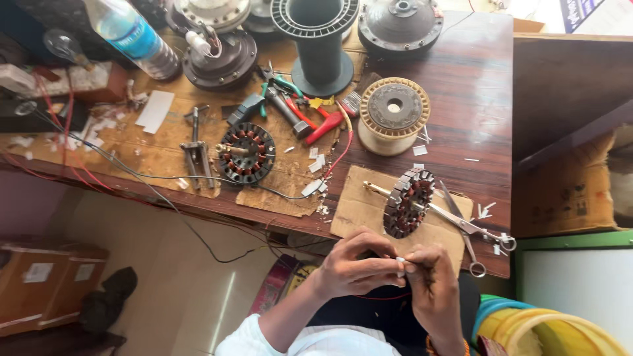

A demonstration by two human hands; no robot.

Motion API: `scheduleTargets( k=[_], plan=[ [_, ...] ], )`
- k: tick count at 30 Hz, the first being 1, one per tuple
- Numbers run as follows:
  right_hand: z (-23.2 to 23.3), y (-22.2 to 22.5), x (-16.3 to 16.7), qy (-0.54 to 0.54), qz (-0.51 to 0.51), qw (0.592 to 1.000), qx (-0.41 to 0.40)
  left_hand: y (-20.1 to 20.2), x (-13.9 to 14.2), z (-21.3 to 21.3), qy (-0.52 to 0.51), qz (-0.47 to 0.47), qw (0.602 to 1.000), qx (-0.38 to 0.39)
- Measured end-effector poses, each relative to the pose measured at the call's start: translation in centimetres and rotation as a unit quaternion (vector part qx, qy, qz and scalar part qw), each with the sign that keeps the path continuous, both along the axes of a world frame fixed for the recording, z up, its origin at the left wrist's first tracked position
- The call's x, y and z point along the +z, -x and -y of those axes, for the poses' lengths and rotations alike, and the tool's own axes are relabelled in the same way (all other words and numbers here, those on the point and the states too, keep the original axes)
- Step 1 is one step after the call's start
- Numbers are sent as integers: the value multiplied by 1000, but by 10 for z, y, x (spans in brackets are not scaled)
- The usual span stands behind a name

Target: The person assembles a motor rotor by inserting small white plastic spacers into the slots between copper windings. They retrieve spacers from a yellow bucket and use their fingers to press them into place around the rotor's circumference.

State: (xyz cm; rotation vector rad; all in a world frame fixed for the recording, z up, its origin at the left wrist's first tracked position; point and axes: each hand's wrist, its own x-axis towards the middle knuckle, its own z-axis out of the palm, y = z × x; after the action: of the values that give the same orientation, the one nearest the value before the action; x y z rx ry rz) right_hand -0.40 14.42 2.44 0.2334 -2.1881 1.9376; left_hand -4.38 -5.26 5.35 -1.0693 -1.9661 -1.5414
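— Both hands?
— Together at the near edge of the worktop (475, 86), below it. Left hand (356, 267) and right hand (428, 283) pinching one small white slip (400, 263) between fingertips, fingers closed on it.
— Closest to them?
— An unwound stator (409, 202) tilted on its shaft, lying on a cardboard sheet (359, 211); scissors (471, 231) just beside, touching the sheet's right part.
— Farther back?
— A wound stator (247, 153) with copper coils, a wire spool (393, 115), red-handled pliers (316, 122), a plastic bottle (132, 36) at far left.
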Motion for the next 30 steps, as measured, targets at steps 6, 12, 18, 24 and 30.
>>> scheduleTargets(
  k=[6,12,18,24,30],
  plan=[
    [1,-5,2,-31,8,999,27,1,-8,-9,-52,-11,998,16],
    [13,3,9,-39,-89,995,32,-4,-18,-12,-133,112,985,-16],
    [23,14,30,-67,-148,987,10,-7,-24,-13,-236,229,943,-54],
    [17,10,28,-46,-35,998,6,-11,-23,-17,-249,246,936,-39],
    [-4,11,23,184,100,975,80,-5,-27,-20,-171,212,962,-32]
  ],
)
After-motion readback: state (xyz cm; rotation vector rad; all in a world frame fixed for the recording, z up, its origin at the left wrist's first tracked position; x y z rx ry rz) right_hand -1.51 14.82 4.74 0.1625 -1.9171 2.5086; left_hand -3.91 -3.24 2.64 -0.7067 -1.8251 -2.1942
